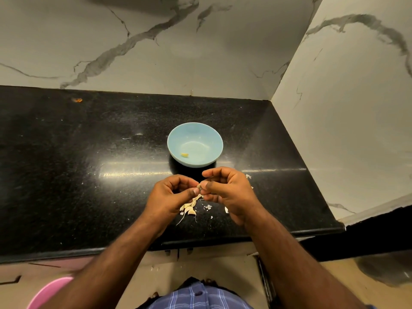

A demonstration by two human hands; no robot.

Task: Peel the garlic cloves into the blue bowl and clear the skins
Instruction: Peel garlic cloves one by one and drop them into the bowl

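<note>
Peeling step: left hand (pixel 171 195) and right hand (pixel 225 188) pinching one garlic clove (pixel 199 186), probably half-skinned. Next: strip, drop into blue bowl (pixel 178 139).

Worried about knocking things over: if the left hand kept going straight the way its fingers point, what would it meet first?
The left hand points right, so it would meet the right hand, already touching at the garlic clove both pinch. The blue bowl sits farther back, seemingly off that line.

Left hand (pixel 170 197) and right hand (pixel 227 190) meeting just in front of the blue bowl (pixel 195 144), fingers (pixel 192 192) curled, seemingly pinching one garlic clove (pixel 199 186); forearms angled inward.
</note>
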